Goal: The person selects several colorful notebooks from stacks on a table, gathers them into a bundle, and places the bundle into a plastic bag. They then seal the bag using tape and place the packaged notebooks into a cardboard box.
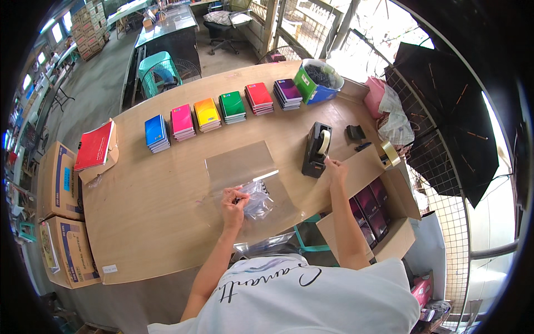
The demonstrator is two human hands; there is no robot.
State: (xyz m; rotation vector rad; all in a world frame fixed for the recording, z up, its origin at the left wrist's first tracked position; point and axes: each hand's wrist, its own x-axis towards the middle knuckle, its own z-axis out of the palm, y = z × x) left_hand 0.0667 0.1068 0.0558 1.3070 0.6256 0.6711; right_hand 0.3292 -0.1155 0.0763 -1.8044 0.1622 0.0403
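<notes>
The left hand (232, 205) pinches a clear plastic bag (257, 199) flat on the wooden surface (150, 222), while the right hand (335, 168) has its grip closed on tape at the black tape dispenser (316, 149). Beyond lie 6 stacks of coloured notebooks (222, 111), then a green-and-blue bin (317, 82). Cardboard boxes (58, 214) stand left on the concrete floor (94, 89).

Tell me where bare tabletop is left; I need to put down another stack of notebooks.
Free: the wide wooden tabletop left of the left hand, below the blue notebook stack. A narrower strip lies between the notebook row and the clear plastic sheet. Crowded: around the black tape dispenser, where the right hand reaches, and the open cardboard box.
</notes>
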